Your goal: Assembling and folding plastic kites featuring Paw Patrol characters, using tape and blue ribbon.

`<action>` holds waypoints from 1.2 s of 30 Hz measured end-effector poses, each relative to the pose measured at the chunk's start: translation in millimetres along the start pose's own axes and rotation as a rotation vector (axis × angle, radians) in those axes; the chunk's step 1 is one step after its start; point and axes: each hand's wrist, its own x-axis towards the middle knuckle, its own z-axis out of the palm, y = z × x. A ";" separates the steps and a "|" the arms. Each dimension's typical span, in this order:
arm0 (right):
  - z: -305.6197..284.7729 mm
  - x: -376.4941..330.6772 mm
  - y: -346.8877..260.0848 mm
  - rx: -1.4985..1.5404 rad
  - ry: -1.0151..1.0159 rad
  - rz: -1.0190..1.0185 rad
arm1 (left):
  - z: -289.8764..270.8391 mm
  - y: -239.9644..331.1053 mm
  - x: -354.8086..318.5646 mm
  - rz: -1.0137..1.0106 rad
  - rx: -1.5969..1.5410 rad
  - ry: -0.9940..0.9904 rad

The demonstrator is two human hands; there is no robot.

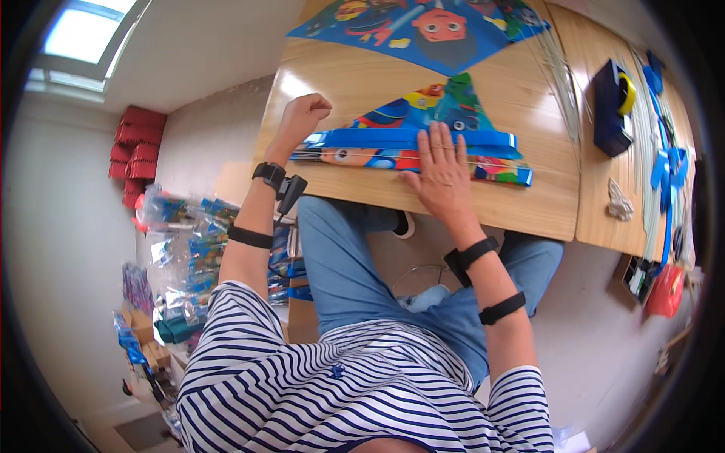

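Observation:
A folded kite (408,113) with a bright cartoon print lies on the wooden table in front of me. Across it runs a long blue strip (340,138), with thin pale rods alongside. My right hand (442,170) presses flat on the strip and the kite's near fold, fingers stretched out. Past the left end of this bundle, my left hand (304,118) is raised with its fingers curled closed. Whatever it may hold is hidden inside the fingers. Farther back on the table another printed kite (445,57) is spread out, its cartoon figure upside down to me.
A dark blue tape dispenser (612,109) with a yellow part stands on the right. Near it lie thin rods (559,83), blue ribbon (664,174) and a small bundle of pale string (620,200). Packed plastic bags (208,257) and red boxes (138,147) are stacked at left.

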 end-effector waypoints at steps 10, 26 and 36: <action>3.5 -2.5 -0.5 -0.166 -0.044 -0.062 | -6.2 -66.9 -19.1 -0.049 -0.150 -0.176; -2.8 -1.1 -2.0 -0.185 -0.092 -0.064 | -22.4 -72.7 -7.7 -0.001 -0.270 -0.363; -4.0 -1.0 -2.4 -0.186 -0.085 -0.062 | -54.3 -50.5 -16.2 -0.189 -0.275 -0.406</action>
